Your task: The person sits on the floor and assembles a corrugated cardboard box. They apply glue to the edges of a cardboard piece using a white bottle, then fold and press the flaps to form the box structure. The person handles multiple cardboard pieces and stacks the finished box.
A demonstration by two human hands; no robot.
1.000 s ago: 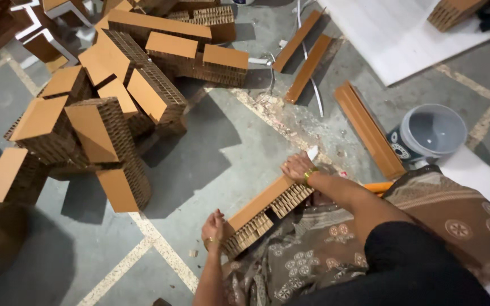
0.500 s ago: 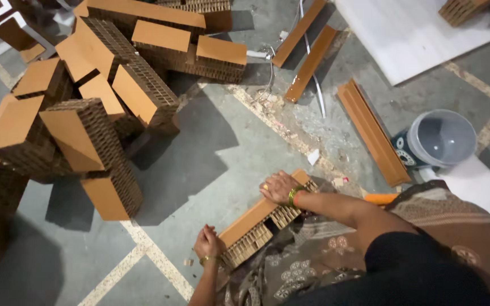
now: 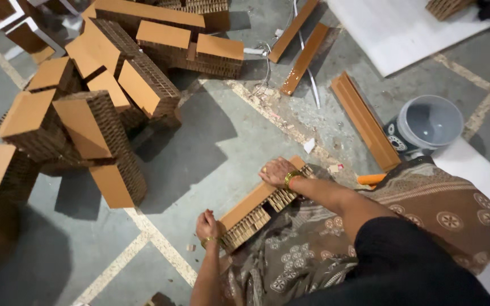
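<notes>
Grey concrete floor (image 3: 211, 164) carries one honeycomb cardboard block (image 3: 259, 207), long axis running diagonally (near-left to far-right). Left hand (image 3: 206, 225) presses its near end, right hand (image 3: 276, 171) lies flat on the far end.

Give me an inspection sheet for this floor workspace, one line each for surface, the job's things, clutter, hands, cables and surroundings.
Surface: grey concrete floor with pale painted lines, dust and small scraps.
Job's things: long honeycomb cardboard block, orange-faced, lying on the floor before the person's lap.
Clutter: heap of honeycomb blocks to the left; loose orange strips; grey bucket; orange tool handle, partly hidden.
Hands: left hand at the block's near end; right hand pressing flat on its far end.
Cables: thin white cord lying across the strips.
Surroundings: white sheet at top right; patterned cloth over the lap.
</notes>
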